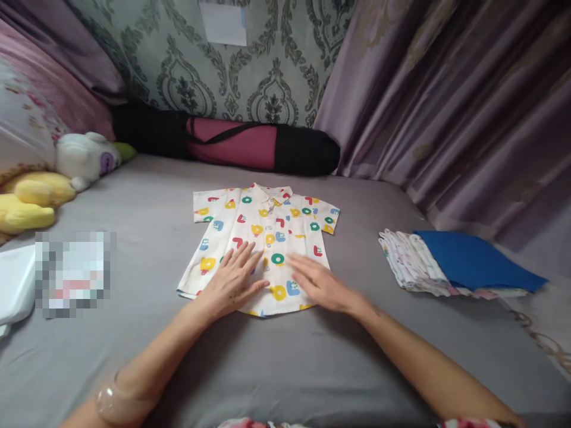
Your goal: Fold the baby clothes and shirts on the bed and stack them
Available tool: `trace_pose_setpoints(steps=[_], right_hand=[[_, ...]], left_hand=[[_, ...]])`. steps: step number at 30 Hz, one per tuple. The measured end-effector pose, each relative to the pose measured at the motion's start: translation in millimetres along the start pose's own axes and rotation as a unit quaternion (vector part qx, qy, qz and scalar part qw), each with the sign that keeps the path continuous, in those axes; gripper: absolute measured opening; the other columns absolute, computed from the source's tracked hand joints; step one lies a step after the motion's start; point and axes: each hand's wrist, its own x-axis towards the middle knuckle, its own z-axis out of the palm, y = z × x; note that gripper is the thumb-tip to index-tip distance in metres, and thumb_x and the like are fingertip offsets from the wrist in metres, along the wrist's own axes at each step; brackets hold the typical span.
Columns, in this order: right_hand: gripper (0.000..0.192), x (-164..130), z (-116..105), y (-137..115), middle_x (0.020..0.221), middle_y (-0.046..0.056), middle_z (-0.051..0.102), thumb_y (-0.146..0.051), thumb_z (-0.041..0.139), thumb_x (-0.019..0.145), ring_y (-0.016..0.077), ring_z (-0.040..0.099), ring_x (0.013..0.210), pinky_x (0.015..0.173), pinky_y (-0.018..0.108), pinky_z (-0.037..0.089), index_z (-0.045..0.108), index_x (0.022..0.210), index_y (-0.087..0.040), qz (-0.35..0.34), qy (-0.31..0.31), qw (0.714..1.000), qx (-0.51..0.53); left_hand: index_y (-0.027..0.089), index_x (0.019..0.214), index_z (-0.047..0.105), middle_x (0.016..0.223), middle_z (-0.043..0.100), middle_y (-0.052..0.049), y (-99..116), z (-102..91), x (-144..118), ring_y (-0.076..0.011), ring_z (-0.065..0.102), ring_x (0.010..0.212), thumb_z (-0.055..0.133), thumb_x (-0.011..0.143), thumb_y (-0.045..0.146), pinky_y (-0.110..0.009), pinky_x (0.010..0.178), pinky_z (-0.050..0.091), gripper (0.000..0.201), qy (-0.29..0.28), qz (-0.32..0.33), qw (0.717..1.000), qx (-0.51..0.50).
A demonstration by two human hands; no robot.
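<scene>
A small white short-sleeved shirt (267, 238) with a collar and colourful letter-like prints lies spread face up, its collar pointing away from me. My left hand (236, 276) rests flat on the shirt's lower left, fingers stretched and holding nothing. Over the lower right part is my right hand (319, 282), its fingers extended and slightly blurred. Whether those fingertips press on the cloth or hover just above it, I cannot tell. The hands cover parts of the shirt's lower front.
The shirt lies on a grey sheet (134, 356). At right sit folded clothes (413, 261) and a blue cloth (477, 258). Plush toys (84, 157), a white object (15, 282) and a pixelated item (74, 273) are at left. Behind lies a long black-and-red bag (241, 142).
</scene>
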Motion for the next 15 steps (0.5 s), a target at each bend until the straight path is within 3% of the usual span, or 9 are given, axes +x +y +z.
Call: trace_pose_setpoints(steps=[2,6,10,15], right_hand=[[0.059,29,1,20,0.159,0.006,0.029,-0.048,0.025,0.101,0.0204,0.019,0.149,0.122,0.044,0.015,0.035,0.152,-0.019,0.071,0.065,0.993,-0.069],[0.068,88,0,50,0.163,0.011,0.013,-0.05,0.02,0.1,0.0223,0.004,0.151,0.122,0.046,0.004,0.022,0.156,-0.01,0.16,0.089,0.968,-0.169],[0.069,137,-14,67,0.163,0.013,0.012,-0.048,0.016,0.101,0.024,0.005,0.151,0.12,0.047,-0.002,0.021,0.155,-0.006,0.211,0.105,0.948,-0.214],[0.064,184,-37,85,0.163,0.013,0.018,-0.042,0.017,0.101,0.0255,0.012,0.15,0.12,0.048,0.002,0.025,0.154,-0.007,0.256,0.131,0.93,-0.231]], left_hand=[[0.017,0.149,0.04,0.159,0.027,-0.016,-4,7.2,0,-0.0342,0.022,0.147,0.038,0.093,0.067,-0.056,0.118,0.019,0.075,-0.005,-0.017,0.999,0.031],[0.021,0.15,0.038,0.16,0.024,-0.014,-9,14.6,-1,-0.0332,0.021,0.148,0.036,0.09,0.073,-0.056,0.119,0.016,0.079,-0.046,-0.03,0.998,0.044],[0.022,0.151,0.038,0.16,0.022,-0.012,-10,16.0,0,-0.034,0.019,0.148,0.036,0.088,0.075,-0.056,0.119,0.015,0.082,-0.063,-0.043,0.996,0.052],[0.024,0.151,0.037,0.16,0.022,-0.011,-12,17.5,0,-0.0339,0.02,0.148,0.033,0.089,0.075,-0.055,0.118,0.017,0.081,-0.062,-0.032,0.996,0.058]])
